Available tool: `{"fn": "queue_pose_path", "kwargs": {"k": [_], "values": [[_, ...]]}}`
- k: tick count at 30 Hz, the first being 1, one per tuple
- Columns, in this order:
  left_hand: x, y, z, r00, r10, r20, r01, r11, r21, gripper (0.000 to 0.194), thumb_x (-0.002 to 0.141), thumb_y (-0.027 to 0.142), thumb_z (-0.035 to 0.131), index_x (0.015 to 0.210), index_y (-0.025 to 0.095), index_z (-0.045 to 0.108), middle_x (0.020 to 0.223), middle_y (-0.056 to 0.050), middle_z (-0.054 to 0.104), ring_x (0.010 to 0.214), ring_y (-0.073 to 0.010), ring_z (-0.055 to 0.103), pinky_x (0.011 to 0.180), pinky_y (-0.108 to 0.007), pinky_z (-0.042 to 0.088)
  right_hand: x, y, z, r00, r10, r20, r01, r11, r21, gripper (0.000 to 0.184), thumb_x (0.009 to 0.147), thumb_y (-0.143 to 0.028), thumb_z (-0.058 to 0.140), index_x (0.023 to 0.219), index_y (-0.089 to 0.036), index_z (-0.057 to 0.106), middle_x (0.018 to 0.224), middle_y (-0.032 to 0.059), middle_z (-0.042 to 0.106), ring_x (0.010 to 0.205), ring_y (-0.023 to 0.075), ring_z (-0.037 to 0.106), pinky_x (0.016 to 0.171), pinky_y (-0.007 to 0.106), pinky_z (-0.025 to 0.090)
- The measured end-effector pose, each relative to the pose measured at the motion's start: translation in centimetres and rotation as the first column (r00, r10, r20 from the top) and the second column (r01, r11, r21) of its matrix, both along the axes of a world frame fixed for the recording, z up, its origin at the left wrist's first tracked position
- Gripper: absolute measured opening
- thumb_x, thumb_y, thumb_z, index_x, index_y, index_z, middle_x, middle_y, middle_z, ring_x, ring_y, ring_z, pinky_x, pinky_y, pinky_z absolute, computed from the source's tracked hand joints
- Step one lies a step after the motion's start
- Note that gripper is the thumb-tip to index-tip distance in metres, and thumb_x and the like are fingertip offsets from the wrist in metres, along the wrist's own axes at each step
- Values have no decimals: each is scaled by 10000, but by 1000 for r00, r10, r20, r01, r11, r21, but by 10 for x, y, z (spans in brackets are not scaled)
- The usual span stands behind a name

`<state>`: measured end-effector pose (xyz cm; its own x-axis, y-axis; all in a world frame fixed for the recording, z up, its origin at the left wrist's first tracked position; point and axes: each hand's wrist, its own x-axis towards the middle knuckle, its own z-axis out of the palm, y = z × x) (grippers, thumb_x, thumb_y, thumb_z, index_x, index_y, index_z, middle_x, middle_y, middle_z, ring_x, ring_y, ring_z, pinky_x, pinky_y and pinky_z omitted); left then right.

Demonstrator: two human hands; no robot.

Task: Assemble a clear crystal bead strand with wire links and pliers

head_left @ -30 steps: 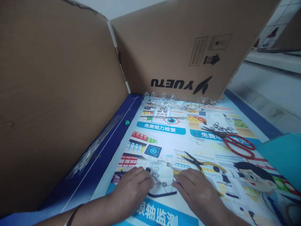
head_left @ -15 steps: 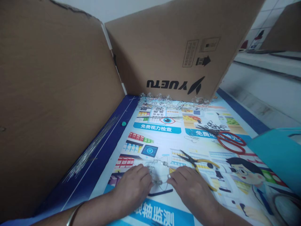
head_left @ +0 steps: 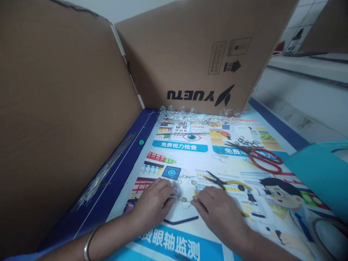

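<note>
Between my two hands is a small ring of thin wire with clear beads [head_left: 183, 199], held just above the printed sheet. My left hand [head_left: 156, 199] pinches its left side, thumb and fingers pressed together. On the right side, my right hand [head_left: 217, 206] grips the ring with thumb and forefinger near a bead. Thin loops of wire stick out at the top and bottom of the ring. Yellow-handled pliers [head_left: 217, 180] lie open beside my right hand, partly covered by it. A silver bangle [head_left: 88, 244] is on my left wrist.
Red-handled scissors [head_left: 265, 159] lie at the right, near black rings [head_left: 243, 141]. Straight wires [head_left: 104, 174] lie along the left. Clear beaded wire pieces [head_left: 190, 115] line the back cardboard wall [head_left: 201, 54]. A turquoise object [head_left: 320, 170] stands at right.
Both hands and the beaded ring have shifted slightly up in view. My left thumb now shows stretched along the ring's lower left side. The whole view has tilted a little.
</note>
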<state>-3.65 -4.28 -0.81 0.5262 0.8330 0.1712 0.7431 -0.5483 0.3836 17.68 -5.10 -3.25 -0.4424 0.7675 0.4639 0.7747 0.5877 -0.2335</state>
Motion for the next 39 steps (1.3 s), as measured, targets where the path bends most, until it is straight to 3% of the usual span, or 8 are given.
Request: {"fn": "queue_pose_path", "kwargs": {"k": [9,20,24,29,34,39], "values": [[-1,0,-2,996,41,84,-38,998,-44,58,806,135,543,799,181,578,843,-34,576,860,-188,512,752,-307,431,0,0,-1,1000,-4,-16,5,999,32,219,882,-266,464,683,-198,523,636,9,546,630,186,484,607,297,271],[2,-4,-9,997,79,20,-79,997,-3,65,782,121,550,742,170,536,829,-39,567,800,-191,515,689,-304,424,-2,-6,-6,1000,21,-15,-21,999,44,205,882,-262,458,697,-196,516,636,15,532,624,189,477,613,301,276],[0,-3,-10,990,123,64,-121,992,-25,62,767,154,596,812,179,561,845,-34,586,808,-192,538,702,-307,435,-2,-7,-5,999,15,-29,-13,999,44,203,876,-274,476,690,-198,508,635,14,529,623,186,476,614,300,278],[-4,-3,-12,992,61,113,-62,998,10,117,796,162,579,900,209,606,874,-27,612,844,-190,557,736,-310,446,1,-5,-5,997,61,-49,-59,998,36,215,884,-269,473,683,-196,500,638,8,536,626,177,482,615,295,284],[-6,-2,-12,997,47,53,-52,993,103,133,802,155,567,915,205,615,882,-35,615,832,-196,558,728,-328,448,6,-2,-4,993,108,-55,-110,993,-42,199,885,-271,473,708,-194,520,671,11,557,664,177,504,639,292,301],[-6,0,-7,997,33,-74,-23,991,135,94,834,188,524,876,191,608,852,-42,606,814,-207,539,710,-345,429,7,0,0,991,120,-57,-123,992,-39,235,896,-268,448,678,-199,502,646,3,554,643,172,500,629,285,305]]}}
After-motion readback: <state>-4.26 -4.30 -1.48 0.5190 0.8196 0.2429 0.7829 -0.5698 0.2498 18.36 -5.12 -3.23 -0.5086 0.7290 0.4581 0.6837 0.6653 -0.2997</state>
